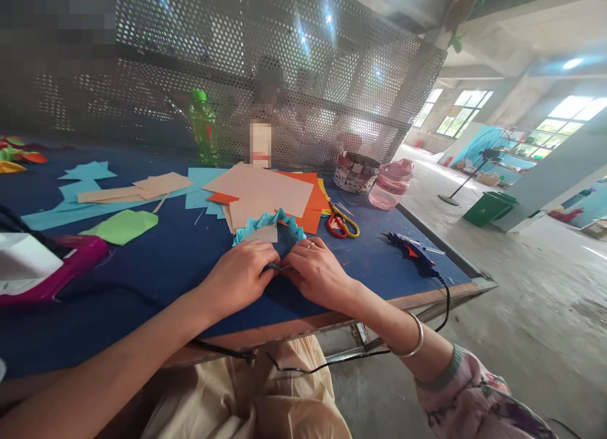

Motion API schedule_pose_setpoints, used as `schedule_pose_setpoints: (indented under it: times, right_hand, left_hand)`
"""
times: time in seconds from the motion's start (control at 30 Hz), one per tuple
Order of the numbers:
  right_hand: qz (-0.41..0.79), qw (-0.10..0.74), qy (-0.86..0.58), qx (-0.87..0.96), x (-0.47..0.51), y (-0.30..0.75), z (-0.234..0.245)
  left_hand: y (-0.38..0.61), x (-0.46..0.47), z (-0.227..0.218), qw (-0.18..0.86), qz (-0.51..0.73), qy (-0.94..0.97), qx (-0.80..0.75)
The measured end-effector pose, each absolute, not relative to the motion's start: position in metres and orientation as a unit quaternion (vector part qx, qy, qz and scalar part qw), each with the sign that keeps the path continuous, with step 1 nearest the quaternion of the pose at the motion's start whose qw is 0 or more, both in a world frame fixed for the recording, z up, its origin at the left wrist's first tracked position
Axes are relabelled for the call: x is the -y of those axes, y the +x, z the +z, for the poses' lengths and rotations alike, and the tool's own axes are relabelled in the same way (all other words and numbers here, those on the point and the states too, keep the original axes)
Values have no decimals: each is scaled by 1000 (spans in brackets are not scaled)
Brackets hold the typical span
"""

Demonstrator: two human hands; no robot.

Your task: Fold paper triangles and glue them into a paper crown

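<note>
My left hand (239, 274) and my right hand (317, 271) meet on the blue table top (180, 262), fingers curled and pinched together on a small dark blue folded paper piece (279, 268). Just beyond my fingers lies a ring of light blue folded paper points (268, 224). A bangle sits on my right wrist and a ring on one finger.
Orange and tan paper sheets (265, 192) lie behind the ring. Red-and-yellow scissors (342, 224) and a blue glue gun (410, 250) with its cable lie right. A green bottle (203, 126), a basket (355, 171), a pink jar (391, 183) stand by a perforated screen. A pink object (61, 268) lies left.
</note>
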State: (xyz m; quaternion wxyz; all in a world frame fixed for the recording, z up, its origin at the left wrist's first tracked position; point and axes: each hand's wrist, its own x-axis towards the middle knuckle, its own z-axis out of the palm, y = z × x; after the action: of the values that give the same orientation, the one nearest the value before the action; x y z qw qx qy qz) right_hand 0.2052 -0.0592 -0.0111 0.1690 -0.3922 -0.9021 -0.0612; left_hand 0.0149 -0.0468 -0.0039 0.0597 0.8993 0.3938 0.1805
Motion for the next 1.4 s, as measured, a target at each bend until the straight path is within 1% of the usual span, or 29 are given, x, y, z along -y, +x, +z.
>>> schedule_pose_setpoints:
  times: [0.2, 0.33, 0.53, 0.7, 0.83, 0.93, 1.03, 1.2, 1.4]
  right_hand:
    - [-53, 190, -410, 890, 57, 199, -8]
    - [-32, 160, -410, 897, 47, 193, 4]
    - [-54, 129, -378, 915, 17, 181, 13]
    - [-61, 114, -369, 920, -2, 171, 7]
    - [-48, 142, -369, 917, -4, 167, 0]
    - [-31, 175, -365, 914, -4, 168, -4]
    - [-39, 203, -354, 912, -3, 170, -9]
    - [-81, 211, -342, 912, -3, 174, -15]
    - [-112, 216, -326, 914, 0, 174, -16]
  left_hand:
    - [12, 46, 3, -35, 168, 909, -381]
    - [10, 40, 12, -72, 155, 907, -384]
    - [4, 17, 24, -73, 144, 905, -393]
    - [-3, 2, 18, -89, 136, 894, -417]
    - [-9, 2, 13, -96, 144, 890, -422]
    - [-12, 5, 10, -85, 162, 890, -418]
    - [-13, 6, 6, -69, 181, 890, -412]
    - [-14, 5, -1, -34, 199, 892, -405]
    - [-13, 8, 2, -40, 200, 895, -397]
